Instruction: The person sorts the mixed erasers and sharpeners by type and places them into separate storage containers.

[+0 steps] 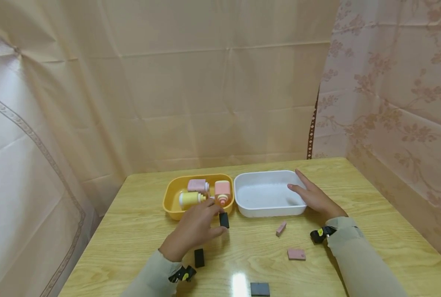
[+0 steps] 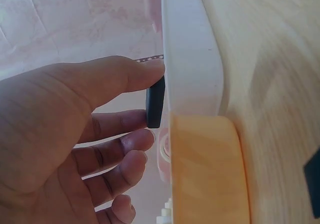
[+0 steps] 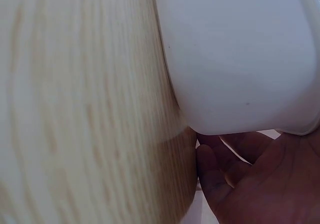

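My left hand (image 1: 198, 226) pinches a small black block (image 1: 224, 220) between thumb and fingers, above the table in front of the two tubs. In the left wrist view the black block (image 2: 155, 103) hangs from the thumb and index finger, while the other fingers curl loosely. My right hand (image 1: 320, 201) grips the right end of a white plastic tub (image 1: 270, 212), thumb over the rim and fingers along the outside. The right wrist view has the white tub's wall (image 3: 235, 68) beside the fingers, which are partly hidden behind it.
Left of the white tub stands a yellow tub (image 1: 173, 209) holding a yellow bottle (image 1: 191, 199), a pink bottle (image 1: 196, 185) and a coral bottle (image 1: 222, 188). On the table lie another black block (image 1: 199, 258), a dark grey block (image 1: 260, 289) and two pink blocks (image 1: 296, 254).
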Tool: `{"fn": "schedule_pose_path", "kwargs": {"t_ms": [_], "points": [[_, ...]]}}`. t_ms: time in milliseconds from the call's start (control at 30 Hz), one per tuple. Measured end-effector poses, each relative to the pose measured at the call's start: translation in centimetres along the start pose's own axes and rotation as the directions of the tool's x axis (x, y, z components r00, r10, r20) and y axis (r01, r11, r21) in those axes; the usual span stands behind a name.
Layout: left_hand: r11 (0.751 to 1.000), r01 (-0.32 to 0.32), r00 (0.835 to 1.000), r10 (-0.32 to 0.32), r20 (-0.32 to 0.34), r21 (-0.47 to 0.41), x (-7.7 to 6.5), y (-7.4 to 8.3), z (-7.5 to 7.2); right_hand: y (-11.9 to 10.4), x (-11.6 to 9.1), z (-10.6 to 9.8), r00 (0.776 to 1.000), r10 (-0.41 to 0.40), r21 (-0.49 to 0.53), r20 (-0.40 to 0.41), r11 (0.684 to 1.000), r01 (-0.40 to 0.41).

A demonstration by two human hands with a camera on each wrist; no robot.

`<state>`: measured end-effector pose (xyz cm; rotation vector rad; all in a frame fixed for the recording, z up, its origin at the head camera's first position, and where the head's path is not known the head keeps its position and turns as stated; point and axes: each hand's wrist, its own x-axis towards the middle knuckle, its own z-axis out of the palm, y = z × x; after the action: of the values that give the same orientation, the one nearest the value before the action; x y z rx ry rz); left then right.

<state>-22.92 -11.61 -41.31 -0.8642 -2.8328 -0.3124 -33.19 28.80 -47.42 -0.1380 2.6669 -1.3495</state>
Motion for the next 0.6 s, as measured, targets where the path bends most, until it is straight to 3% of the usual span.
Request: {"fn": "schedule_pose_path", "kwargs": {"t_ms": [600], "points": [[0.999, 0.008, 1.000, -0.009, -0.022, -0.038, 2.7, 1.2, -1.3, -0.3, -0.2, 0.0, 1.000, -0.003, -0.001, -0.001, 1.000, 0.003]]}}
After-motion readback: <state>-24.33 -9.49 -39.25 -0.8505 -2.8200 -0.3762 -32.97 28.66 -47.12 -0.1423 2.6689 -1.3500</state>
